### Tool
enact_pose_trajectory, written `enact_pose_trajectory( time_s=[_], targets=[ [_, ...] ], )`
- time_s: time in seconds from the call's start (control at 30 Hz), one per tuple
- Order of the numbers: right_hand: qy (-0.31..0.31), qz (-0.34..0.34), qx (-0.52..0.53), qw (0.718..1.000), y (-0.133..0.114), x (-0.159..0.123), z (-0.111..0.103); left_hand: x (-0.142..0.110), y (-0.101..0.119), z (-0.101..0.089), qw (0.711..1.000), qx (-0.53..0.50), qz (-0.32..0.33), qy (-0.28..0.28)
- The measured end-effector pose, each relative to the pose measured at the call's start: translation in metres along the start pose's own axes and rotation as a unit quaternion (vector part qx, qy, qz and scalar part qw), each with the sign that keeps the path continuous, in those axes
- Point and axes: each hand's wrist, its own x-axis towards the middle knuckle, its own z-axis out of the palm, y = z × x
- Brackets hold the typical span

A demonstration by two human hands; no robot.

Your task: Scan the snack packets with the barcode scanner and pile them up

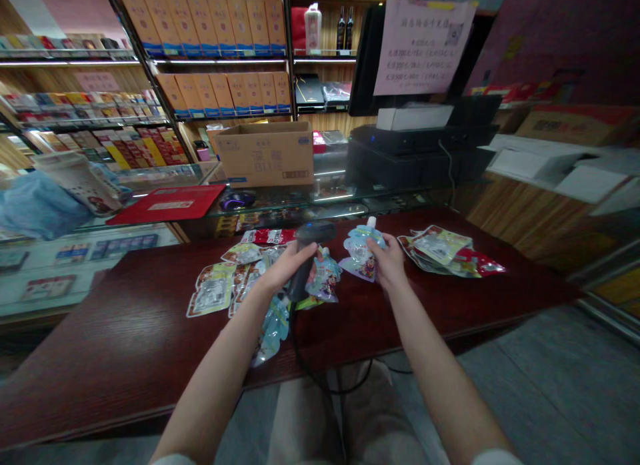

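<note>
My left hand (291,266) is closed round the handle of a dark barcode scanner (302,278), its head pointing away from me and its cord hanging over the table's front edge. A blue spouted pouch (325,278) shows just right of the handle; whether my left fingers touch it I cannot tell. My right hand (390,259) grips a light blue spouted pouch (361,251) by its right side, white cap upward. Another blue pouch (274,328) lies below my left wrist. Several yellow and brown snack packets (213,288) are spread left of the scanner, beside a red packet (273,236).
A pile of flat packets (443,248) lies on the right of the dark red table (130,318). Behind stand a glass counter with a cardboard box (265,155), a red folder (167,203), a black printer-like machine (420,158) and a monitor bearing a paper sign (425,48).
</note>
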Motion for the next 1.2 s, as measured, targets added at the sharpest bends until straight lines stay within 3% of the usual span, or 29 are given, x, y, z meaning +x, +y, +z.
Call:
enact_pose_trajectory(
  time_s=[0.33,0.67,1.2],
  targets=[
    [0.01,-0.048,-0.003,0.999,-0.001,0.005,-0.004,-0.017,0.004,0.02,0.999,0.035,0.022,-0.009],
    [0.022,-0.067,-0.021,0.997,0.001,0.007,-0.005,-0.025,-0.002,0.029,0.999,0.03,-0.018,-0.028],
    [0.049,-0.119,-0.08,0.988,0.001,0.015,-0.008,-0.023,-0.004,0.022,0.998,0.054,-0.022,-0.02]
  ],
)
